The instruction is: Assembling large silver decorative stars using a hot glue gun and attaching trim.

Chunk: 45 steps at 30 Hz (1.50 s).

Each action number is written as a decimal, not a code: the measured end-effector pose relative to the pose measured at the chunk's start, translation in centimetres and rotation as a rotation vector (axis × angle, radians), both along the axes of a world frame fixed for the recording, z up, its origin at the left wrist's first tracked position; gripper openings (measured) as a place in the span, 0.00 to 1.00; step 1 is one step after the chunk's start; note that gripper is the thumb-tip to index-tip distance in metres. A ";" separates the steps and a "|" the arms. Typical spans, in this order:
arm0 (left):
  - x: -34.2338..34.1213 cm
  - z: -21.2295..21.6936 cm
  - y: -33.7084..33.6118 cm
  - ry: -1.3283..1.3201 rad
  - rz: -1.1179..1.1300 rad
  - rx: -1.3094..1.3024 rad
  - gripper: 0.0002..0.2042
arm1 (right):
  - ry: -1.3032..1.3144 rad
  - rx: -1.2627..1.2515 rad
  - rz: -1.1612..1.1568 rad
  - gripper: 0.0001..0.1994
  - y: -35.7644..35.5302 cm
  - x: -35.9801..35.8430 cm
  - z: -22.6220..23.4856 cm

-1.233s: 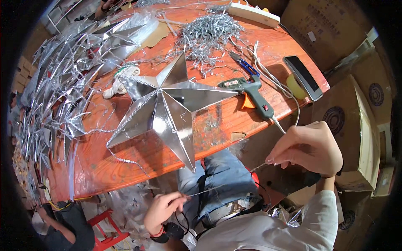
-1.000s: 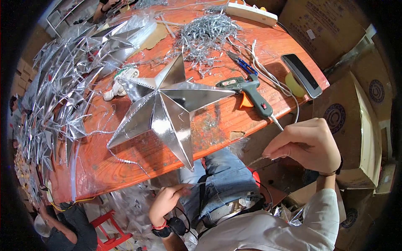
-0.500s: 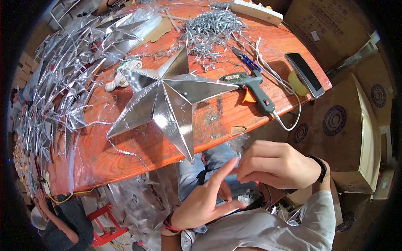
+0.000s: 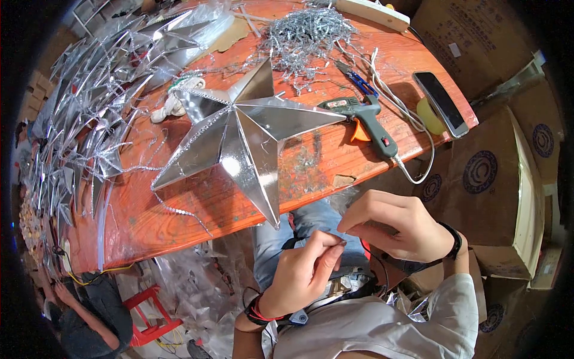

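Observation:
Both my hands are held over my lap, just off the table's near edge. My left hand (image 4: 304, 272) is closed, thumb and forefinger pinched together; anything between them is too small to make out. Close beside it, my right hand (image 4: 402, 226) is closed with curled fingers, and its fingertips are hidden. On the table beyond lies a large silver five-pointed star (image 4: 254, 134), with a beaded silver trim along one ridge and one point over the edge. A dark green glue gun (image 4: 373, 122) with an orange trigger rests by the star's right point.
Blue-handled pliers (image 4: 359, 81), a tangle of silver strands (image 4: 308, 39) and a phone (image 4: 441, 105) on a yellow roll are on the wooden table (image 4: 179, 224). Many silver stars (image 4: 101, 107) pile up at left. Cardboard boxes (image 4: 478, 197) stand right; another person's arm (image 4: 89, 317) shows lower left, near a red stool (image 4: 152, 317).
My left hand's thumb and forefinger, spread apart before, have come together in a pinch. My right hand has stayed nearly in place. The view has shifted slightly.

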<state>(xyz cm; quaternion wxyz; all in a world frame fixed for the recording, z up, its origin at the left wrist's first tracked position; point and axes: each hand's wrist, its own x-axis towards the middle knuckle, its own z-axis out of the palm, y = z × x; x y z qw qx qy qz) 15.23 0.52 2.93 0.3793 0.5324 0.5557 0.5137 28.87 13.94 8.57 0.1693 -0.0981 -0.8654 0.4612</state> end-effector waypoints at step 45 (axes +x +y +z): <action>-3.3 1.2 -3.0 0.137 -0.110 0.161 0.02 | -0.046 0.310 -0.001 0.08 3.8 -8.8 6.6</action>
